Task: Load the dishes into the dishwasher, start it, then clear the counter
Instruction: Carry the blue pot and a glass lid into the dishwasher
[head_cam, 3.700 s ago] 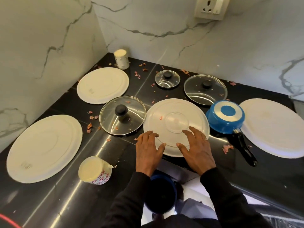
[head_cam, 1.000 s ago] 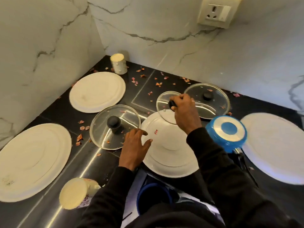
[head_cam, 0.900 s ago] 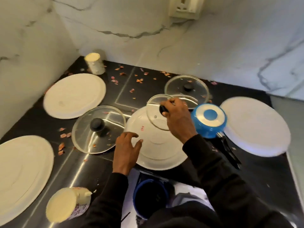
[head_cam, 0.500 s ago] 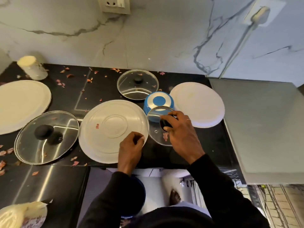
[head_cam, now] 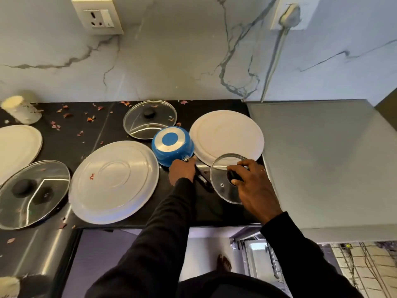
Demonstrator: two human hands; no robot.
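Hands have both moved right: the right hand [head_cam: 253,186] now holds the small glass lid [head_cam: 222,190] by its knob, low over the counter [head_cam: 120,130], while the left hand [head_cam: 182,172], off the big plate [head_cam: 113,181], grips the upturned blue saucepan [head_cam: 171,145] by its handle, seemingly ready for loading.

You're standing in home kitchen. Glossy black stone counter [head_cam: 71,143] spans lower left of frame, white grey-veined marble backsplash [head_cam: 171,61] fills top. Cream wall socket [head_cam: 97,16] upper left. Round white plates [head_cam: 225,130], glass pot lids with black knobs [head_cam: 149,120], upturned blue saucepan [head_cam: 171,145] at centre. Flat grey metal surface [head_cam: 322,158] at right edge, level with counter.
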